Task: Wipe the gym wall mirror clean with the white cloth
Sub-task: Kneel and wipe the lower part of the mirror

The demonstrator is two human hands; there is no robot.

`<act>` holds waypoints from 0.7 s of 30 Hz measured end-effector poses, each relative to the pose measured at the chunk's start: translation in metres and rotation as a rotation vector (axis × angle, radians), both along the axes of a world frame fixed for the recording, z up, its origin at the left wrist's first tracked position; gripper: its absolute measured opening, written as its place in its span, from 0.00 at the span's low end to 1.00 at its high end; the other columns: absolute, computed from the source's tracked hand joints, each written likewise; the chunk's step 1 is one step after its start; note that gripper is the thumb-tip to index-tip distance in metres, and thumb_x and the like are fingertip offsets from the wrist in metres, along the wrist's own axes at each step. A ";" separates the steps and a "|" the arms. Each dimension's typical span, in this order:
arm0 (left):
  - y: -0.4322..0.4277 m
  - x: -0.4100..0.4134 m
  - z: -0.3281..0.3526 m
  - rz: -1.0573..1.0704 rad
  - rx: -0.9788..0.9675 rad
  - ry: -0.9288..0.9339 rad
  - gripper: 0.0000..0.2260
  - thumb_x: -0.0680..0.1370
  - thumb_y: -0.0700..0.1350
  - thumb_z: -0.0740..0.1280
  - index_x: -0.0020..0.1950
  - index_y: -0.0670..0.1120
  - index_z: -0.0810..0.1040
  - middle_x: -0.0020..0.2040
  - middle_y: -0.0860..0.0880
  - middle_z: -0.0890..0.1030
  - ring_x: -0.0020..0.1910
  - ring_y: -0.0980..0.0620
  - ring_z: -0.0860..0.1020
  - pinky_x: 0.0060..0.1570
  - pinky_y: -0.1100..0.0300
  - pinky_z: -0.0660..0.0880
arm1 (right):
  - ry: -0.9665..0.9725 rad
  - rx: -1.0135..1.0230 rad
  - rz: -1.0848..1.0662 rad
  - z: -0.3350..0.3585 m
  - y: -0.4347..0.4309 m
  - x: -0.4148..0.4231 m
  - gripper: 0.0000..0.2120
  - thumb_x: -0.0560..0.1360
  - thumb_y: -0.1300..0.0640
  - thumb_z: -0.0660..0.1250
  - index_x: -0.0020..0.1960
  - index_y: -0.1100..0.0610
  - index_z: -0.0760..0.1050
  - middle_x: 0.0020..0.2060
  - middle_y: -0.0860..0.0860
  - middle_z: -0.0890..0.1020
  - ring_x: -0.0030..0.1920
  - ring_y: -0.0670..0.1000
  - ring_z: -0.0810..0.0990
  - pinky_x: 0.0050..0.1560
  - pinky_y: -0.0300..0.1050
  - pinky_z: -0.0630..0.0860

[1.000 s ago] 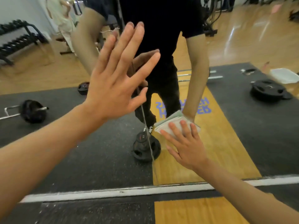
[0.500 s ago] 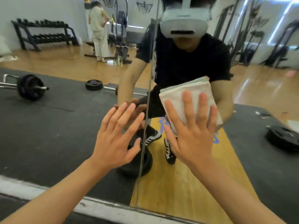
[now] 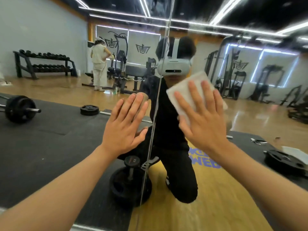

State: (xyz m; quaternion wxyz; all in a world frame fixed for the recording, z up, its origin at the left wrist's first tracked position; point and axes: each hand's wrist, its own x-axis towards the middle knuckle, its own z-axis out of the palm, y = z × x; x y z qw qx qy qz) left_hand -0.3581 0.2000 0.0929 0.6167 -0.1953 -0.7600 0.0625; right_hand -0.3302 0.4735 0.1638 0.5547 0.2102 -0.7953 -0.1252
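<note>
Against the mirror (image 3: 50, 147), just right of its vertical seam (image 3: 155, 114): white cloth (image 3: 186, 87), folded flat, lies on the glass about midway up. Right grip (image 3: 205, 124) presses flat on the cloth, fingers (image 3: 194, 95) straight and spread over its lower part; the upper corners show beyond the fingertips. Left grip (image 3: 123, 129) is left of the seam, palm toward bare glass, fingers straight and close together, fingertips meeting their reflection, holding nothing. The seam runs between the two grips. Reflection: kneeling person in black with a headset (image 3: 173, 68), barbell (image 3: 20, 110), dumbbell rack (image 3: 45, 64). Glass looks streaky near the top edge.
</note>
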 end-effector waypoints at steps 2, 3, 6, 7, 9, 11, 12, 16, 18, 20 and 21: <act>0.000 0.000 -0.002 0.002 0.009 0.012 0.34 0.84 0.57 0.59 0.85 0.41 0.58 0.85 0.39 0.57 0.86 0.41 0.52 0.84 0.43 0.50 | 0.000 -0.007 0.024 0.050 -0.025 -0.004 0.35 0.81 0.46 0.57 0.86 0.47 0.51 0.85 0.57 0.52 0.84 0.65 0.48 0.82 0.66 0.47; 0.000 -0.001 -0.002 0.001 0.008 0.018 0.34 0.84 0.57 0.59 0.85 0.41 0.59 0.85 0.39 0.57 0.86 0.41 0.52 0.84 0.43 0.50 | 0.011 -0.018 0.024 0.067 -0.037 -0.006 0.36 0.81 0.46 0.56 0.86 0.47 0.49 0.85 0.57 0.50 0.84 0.65 0.47 0.82 0.68 0.47; 0.000 -0.002 -0.002 -0.009 0.008 0.024 0.34 0.84 0.57 0.58 0.85 0.41 0.58 0.86 0.40 0.55 0.86 0.42 0.52 0.84 0.42 0.51 | 0.059 -0.029 0.021 0.057 -0.052 -0.010 0.31 0.86 0.46 0.50 0.87 0.48 0.46 0.85 0.57 0.49 0.84 0.65 0.46 0.81 0.69 0.47; 0.000 -0.002 -0.002 -0.011 0.007 0.023 0.34 0.84 0.57 0.58 0.85 0.41 0.58 0.86 0.40 0.55 0.86 0.42 0.53 0.83 0.42 0.51 | 0.058 -0.017 0.019 0.034 -0.050 -0.010 0.30 0.87 0.45 0.49 0.87 0.48 0.46 0.85 0.57 0.49 0.84 0.64 0.46 0.81 0.69 0.47; -0.002 -0.003 -0.003 -0.013 0.001 0.019 0.34 0.84 0.57 0.58 0.85 0.42 0.57 0.86 0.40 0.55 0.85 0.41 0.53 0.83 0.42 0.52 | 0.023 0.056 0.010 -0.027 -0.039 -0.006 0.29 0.88 0.46 0.51 0.86 0.49 0.49 0.85 0.57 0.49 0.84 0.64 0.46 0.81 0.68 0.50; -0.003 -0.003 -0.004 -0.015 0.005 0.017 0.34 0.84 0.57 0.58 0.86 0.41 0.57 0.86 0.40 0.55 0.85 0.41 0.53 0.83 0.41 0.53 | -0.020 0.225 -0.020 -0.078 -0.020 0.000 0.30 0.87 0.46 0.54 0.86 0.50 0.51 0.85 0.57 0.48 0.84 0.64 0.46 0.81 0.68 0.51; -0.002 -0.003 -0.005 -0.016 0.008 0.019 0.33 0.84 0.57 0.58 0.86 0.41 0.57 0.86 0.40 0.55 0.85 0.41 0.53 0.83 0.41 0.52 | -0.034 0.348 -0.042 -0.088 -0.008 0.001 0.30 0.87 0.46 0.54 0.86 0.49 0.51 0.85 0.56 0.47 0.85 0.63 0.46 0.82 0.66 0.50; 0.000 -0.003 -0.006 -0.009 0.023 0.027 0.34 0.83 0.56 0.60 0.86 0.41 0.57 0.86 0.40 0.55 0.85 0.41 0.53 0.83 0.42 0.51 | 0.019 0.413 -0.030 0.000 0.016 -0.005 0.30 0.87 0.43 0.52 0.86 0.45 0.49 0.85 0.54 0.52 0.85 0.61 0.49 0.83 0.63 0.48; 0.001 -0.003 -0.006 -0.009 0.028 0.031 0.35 0.82 0.56 0.60 0.86 0.41 0.57 0.86 0.40 0.55 0.85 0.41 0.53 0.83 0.42 0.51 | 0.036 0.262 -0.007 0.062 0.003 -0.008 0.28 0.87 0.42 0.49 0.86 0.45 0.50 0.85 0.55 0.52 0.84 0.62 0.49 0.83 0.64 0.48; 0.002 -0.003 -0.006 -0.018 0.023 0.040 0.35 0.82 0.56 0.60 0.86 0.42 0.56 0.86 0.40 0.54 0.85 0.41 0.52 0.83 0.42 0.51 | 0.069 0.150 -0.006 0.087 -0.018 -0.008 0.28 0.88 0.43 0.47 0.86 0.46 0.51 0.85 0.56 0.52 0.84 0.63 0.50 0.82 0.65 0.49; 0.001 -0.003 -0.006 -0.024 0.022 0.038 0.35 0.82 0.56 0.60 0.86 0.42 0.56 0.86 0.41 0.53 0.86 0.41 0.52 0.83 0.42 0.51 | 0.085 0.101 -0.003 0.082 -0.029 -0.009 0.28 0.88 0.43 0.47 0.86 0.46 0.51 0.85 0.57 0.52 0.84 0.64 0.49 0.82 0.66 0.48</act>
